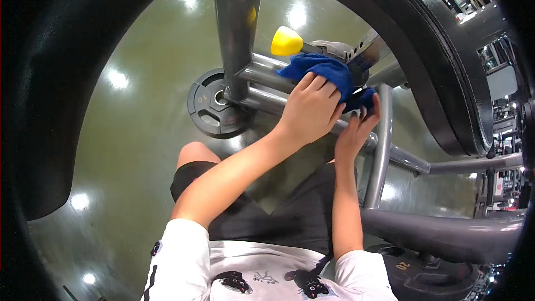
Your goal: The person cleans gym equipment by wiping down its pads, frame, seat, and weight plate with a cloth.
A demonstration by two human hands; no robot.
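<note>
A crumpled blue cloth (329, 69) lies over a part of a grey metal gym machine frame (270, 99). My left hand (313, 105) is closed on the cloth from above, its fingers curled into the fabric. Close beside it, my right hand (356, 132) grips the cloth's lower right end between bent fingers and thumb. The part under the cloth is mostly hidden. Just beyond the fabric, a yellow knob (286, 42) sticks out near a bar with holes (365, 47).
A black weight plate (199, 100) marked 10 hangs on the frame at left; another plate (398, 267) marked 20 sits at lower right. Black padded cushions (412, 39) arch on both sides. An upright grey post (237, 22) stands ahead, above a shiny green floor (134, 150).
</note>
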